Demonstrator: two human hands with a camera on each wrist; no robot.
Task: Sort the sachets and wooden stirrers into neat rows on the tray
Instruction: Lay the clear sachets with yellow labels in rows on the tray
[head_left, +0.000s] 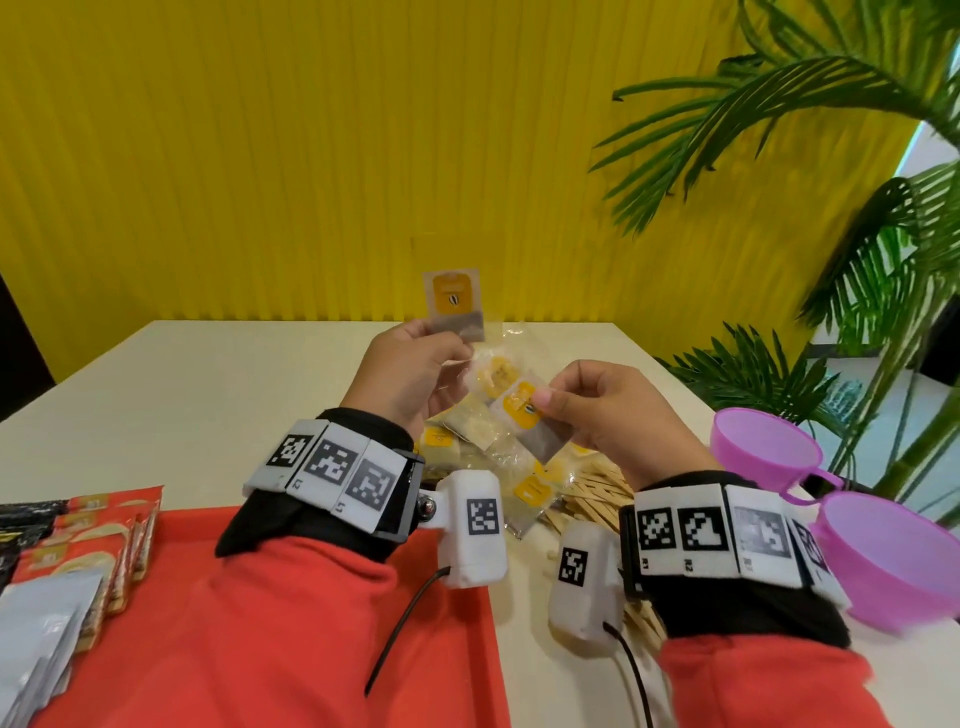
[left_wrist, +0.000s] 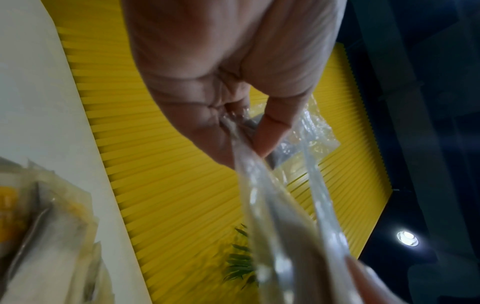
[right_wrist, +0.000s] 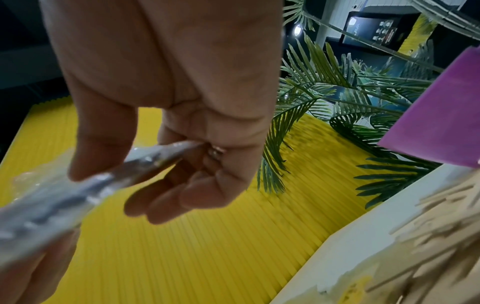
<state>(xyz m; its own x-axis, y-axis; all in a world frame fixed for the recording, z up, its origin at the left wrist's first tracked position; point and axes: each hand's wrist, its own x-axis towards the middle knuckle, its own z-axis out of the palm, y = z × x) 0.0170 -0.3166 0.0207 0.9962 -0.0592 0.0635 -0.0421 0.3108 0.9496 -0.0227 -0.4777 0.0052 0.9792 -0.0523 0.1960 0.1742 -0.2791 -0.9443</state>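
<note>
left hand (head_left: 410, 371): fingers pinch one yellow-label sachet (head_left: 454, 304), raised above the sachet pile (head_left: 498, 441) | right hand (head_left: 605, 410): pinches a second sachet (head_left: 530, 421) over the pile | head view only: red tray (head_left: 457, 649) left of pile, wooden stirrers (head_left: 597, 493) right, two purple cups (head_left: 769, 447) (wrist views blur both sachets)

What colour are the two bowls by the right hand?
Purple-pink plastic bowls, seen best in the head view.
</note>
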